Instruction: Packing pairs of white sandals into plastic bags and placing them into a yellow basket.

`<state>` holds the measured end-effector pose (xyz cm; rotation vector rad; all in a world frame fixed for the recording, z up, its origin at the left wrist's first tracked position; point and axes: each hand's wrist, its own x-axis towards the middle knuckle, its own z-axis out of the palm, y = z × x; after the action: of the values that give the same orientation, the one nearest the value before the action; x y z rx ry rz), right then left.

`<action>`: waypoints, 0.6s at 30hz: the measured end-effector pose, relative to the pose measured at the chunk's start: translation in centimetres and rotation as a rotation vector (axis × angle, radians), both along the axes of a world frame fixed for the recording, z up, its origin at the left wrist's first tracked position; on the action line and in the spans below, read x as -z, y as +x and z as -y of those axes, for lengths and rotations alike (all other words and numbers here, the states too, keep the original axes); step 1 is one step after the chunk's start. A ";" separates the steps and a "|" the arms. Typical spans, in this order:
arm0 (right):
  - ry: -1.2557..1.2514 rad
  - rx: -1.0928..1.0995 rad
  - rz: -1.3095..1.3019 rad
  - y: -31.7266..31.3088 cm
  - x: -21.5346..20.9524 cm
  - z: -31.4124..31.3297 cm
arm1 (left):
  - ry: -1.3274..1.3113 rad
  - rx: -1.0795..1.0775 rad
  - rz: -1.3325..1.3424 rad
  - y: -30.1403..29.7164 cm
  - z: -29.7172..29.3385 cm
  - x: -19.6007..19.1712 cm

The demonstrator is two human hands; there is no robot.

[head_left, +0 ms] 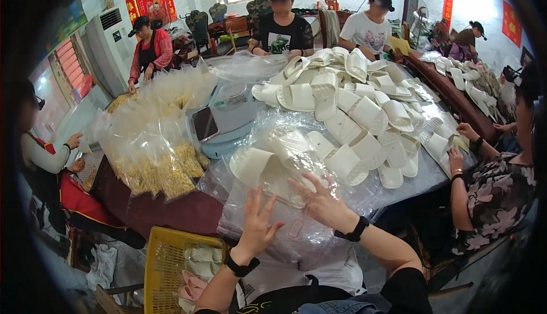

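Head view: left hand [260,223] hung open, right hand [326,204] spread fingers over clear plastic bags [289,216]; near white open-toed slippers [250,165] seemed partly bagged, far-right white slipper heap [364,115] lay unbagged.

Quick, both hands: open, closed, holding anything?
Left hand: open, fingers spread, nothing visibly held.
Right hand: fingers extended over the clear plastic; whether it grips any cannot be told.
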<state>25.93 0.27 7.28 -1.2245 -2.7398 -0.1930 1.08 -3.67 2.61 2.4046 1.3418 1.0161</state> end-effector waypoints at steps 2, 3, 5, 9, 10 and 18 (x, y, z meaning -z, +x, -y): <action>0.143 -0.092 -0.039 -0.1 1.7 -0.8 | 0.013 0.000 0.038 0.0 -0.1 0.2; 0.283 -0.185 -0.073 -0.4 2.4 -1.1 | 0.014 0.004 0.038 0.1 -0.2 0.2; 0.342 -0.231 -0.174 -1.3 3.3 -1.1 | 0.049 0.000 0.116 0.1 -0.3 0.1; 0.069 -0.297 -0.527 -3.6 2.6 -0.1 | 0.094 -0.056 0.201 0.0 -0.2 -0.9; -0.078 -0.252 -0.545 -4.3 2.2 0.4 | 0.094 -0.095 0.169 -0.2 -0.1 -1.1; -0.238 -0.558 -0.430 -1.2 0.4 2.5 | 0.098 -0.167 0.050 -2.2 0.4 -1.6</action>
<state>24.70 -2.20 6.91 -0.4188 -2.6247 0.4137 -1.15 -4.05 4.23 2.3499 1.5294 1.2028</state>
